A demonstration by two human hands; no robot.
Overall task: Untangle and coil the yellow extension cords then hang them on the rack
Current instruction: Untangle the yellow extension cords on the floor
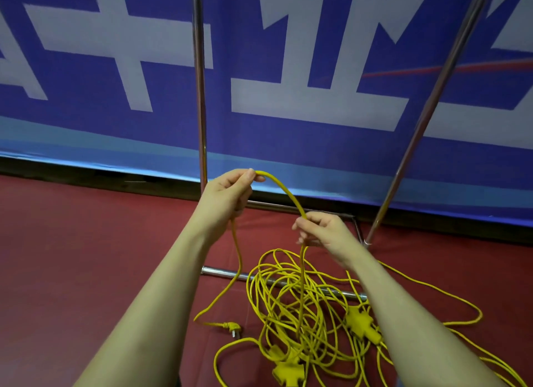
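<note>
Red carpeted floor (86, 242) carries tangled yellow extension cords (291, 303); left hand (227, 193) and right hand (323, 231) each pinch one raised cord between their fingers.

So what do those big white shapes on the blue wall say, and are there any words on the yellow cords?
Blue banner: large white strokes of big characters, cut off by the top of the picture, so they cannot be read whole.
Yellow cord, held between the left hand and right hand: no writing shows.
Yellow socket blocks and plug on the floor: no label can be made out.
</note>
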